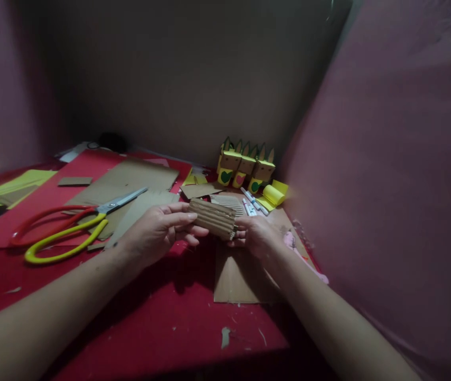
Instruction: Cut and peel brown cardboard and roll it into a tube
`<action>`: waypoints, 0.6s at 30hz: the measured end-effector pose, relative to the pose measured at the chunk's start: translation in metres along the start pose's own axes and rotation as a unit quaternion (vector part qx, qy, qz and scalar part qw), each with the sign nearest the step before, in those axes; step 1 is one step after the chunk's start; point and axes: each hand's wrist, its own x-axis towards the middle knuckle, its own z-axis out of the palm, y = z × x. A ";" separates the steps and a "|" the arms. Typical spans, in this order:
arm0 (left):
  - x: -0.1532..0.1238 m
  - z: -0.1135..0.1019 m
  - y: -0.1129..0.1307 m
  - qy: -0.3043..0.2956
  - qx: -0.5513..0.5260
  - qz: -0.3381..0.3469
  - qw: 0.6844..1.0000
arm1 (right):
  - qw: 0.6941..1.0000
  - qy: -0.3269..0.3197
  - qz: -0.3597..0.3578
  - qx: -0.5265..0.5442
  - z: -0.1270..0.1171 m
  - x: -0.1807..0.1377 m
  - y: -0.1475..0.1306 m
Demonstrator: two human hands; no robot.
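A small piece of corrugated cardboard (213,218), its ridges showing, is held up between both hands above the red tabletop. My left hand (165,225) pinches its left end between thumb and fingers. At the right end, my right hand (255,233) grips the edge, with some of those fingers hidden behind the piece. Directly below lies a flat brown board (239,275). Just behind the held piece is a ridged pale sheet (227,202), partly covered by it.
Large scissors (102,209) with red and yellow handles lie open at left on cardboard sheets (130,177) and red paper (78,174). Farther back stand several box-like paper figures (245,164), near white markers (251,203) and a yellow paper roll (273,194). Walls close in behind and right.
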 end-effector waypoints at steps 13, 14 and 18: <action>0.000 -0.003 -0.006 -0.052 0.080 -0.087 0.992 | 0.958 -0.036 -0.279 -0.052 -0.017 -0.015 0.009; 0.000 -0.004 -0.006 -0.050 0.087 -0.087 0.991 | 0.950 -0.037 -0.299 -0.086 -0.018 -0.018 0.010; 0.002 -0.008 -0.008 -0.048 0.108 -0.080 0.990 | 0.909 -0.058 -0.356 -0.207 -0.018 -0.028 0.010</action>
